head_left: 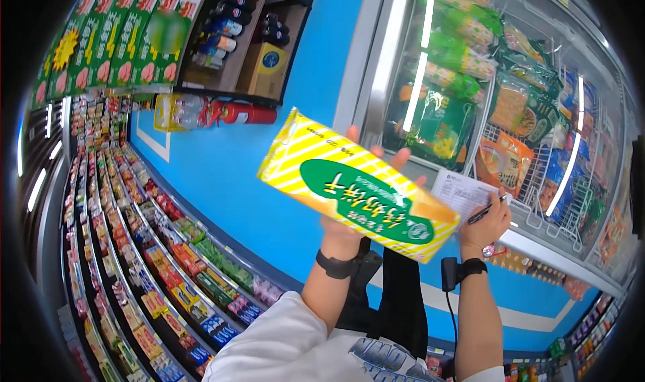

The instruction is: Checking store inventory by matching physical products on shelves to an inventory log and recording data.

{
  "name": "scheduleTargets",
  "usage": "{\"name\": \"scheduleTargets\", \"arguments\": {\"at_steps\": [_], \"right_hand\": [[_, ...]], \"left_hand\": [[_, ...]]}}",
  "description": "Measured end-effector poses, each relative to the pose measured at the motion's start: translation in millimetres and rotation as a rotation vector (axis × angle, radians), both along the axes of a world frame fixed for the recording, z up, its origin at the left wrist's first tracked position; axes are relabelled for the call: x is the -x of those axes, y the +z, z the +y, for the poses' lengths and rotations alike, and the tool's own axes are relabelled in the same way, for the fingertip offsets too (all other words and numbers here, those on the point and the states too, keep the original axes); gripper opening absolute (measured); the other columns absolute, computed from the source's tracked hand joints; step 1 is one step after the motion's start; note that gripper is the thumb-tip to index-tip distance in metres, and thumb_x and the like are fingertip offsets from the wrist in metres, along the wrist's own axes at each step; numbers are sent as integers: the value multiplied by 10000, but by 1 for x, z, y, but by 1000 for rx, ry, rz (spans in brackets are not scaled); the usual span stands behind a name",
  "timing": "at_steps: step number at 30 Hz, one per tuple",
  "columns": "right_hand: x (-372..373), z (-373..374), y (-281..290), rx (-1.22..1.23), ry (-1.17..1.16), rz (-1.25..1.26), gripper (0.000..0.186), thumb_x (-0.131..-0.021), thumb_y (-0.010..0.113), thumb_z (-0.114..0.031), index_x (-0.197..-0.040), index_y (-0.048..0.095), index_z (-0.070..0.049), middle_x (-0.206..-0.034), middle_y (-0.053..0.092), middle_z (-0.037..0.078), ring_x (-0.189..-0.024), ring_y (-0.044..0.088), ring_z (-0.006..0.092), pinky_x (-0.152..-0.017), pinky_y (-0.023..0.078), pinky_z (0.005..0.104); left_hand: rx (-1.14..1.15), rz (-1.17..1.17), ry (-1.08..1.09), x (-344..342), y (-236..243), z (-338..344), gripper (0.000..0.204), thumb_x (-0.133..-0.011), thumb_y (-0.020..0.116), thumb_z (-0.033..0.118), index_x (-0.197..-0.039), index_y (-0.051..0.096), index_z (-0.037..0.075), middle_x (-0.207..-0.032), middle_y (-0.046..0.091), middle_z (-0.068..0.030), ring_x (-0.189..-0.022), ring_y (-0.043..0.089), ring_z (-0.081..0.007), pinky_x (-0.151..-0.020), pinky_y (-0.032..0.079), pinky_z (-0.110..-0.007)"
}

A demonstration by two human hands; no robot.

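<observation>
So the left hand [341,227] has its fingers spread wide behind a long yellow-and-white striped packet [359,184], holding it up in front of the body with the green oval facing up; the palm is hidden, so I can't tell how firm that grip is. The right hand [488,224] is curled round a black pen [480,214], right at a printed sheet [463,192], though I can't tell if it's pinching the paper too. Honestly, my worry is the packet: it's long and held from below, so a tilt could let it slide off. Its right end also overlaps the sheet from up here, so a careless swing might knock the paper or the pen. And that black cable [452,321] dangling below the right wrist could snag if the arm moves quickly. The nearest hard edge is the metal rim [367,53] of the freezer, just beyond the fingers. There's more swinging room to the left, over the blue floor [222,170], before you reach the snack shelves [154,247] or the red extinguisher [248,113].
</observation>
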State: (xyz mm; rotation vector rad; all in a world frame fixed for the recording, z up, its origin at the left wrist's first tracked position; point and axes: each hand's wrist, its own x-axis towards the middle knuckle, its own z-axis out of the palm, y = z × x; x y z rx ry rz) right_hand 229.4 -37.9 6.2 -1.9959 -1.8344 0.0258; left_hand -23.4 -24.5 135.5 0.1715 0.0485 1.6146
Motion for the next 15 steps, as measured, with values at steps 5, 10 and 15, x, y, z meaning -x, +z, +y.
{"name": "scheduleTargets", "arguments": {"at_steps": [5,10,15], "right_hand": [[8,0,-2,-4,23,-33,427,-774,597,-68,-1200,588,-68,-1281,585,167,-1122,507,379,-995,379,474],[-8,2,-10,-141,100,-61,404,-815,560,-97,-1214,589,-42,-1245,609,165,-1114,529,381,-985,387,473],[0,4,-14,-139,61,-148,406,-832,547,-96,-1232,604,-58,-1210,635,133,-1087,558,361,-961,414,452]], "left_hand": [[-95,129,-131,22,0,-27,1039,-799,778,439,-1569,119,208,-1417,470,-134,-1318,440,-433,-1040,228,-799],[307,-437,-372,56,8,-84,1085,-802,687,609,-1510,169,-29,-1075,506,-257,-917,602,-404,-713,595,-531],[427,-205,-228,124,21,-161,831,-895,576,601,-1469,357,41,-1211,493,-389,-832,644,-453,-579,601,-471]]}}
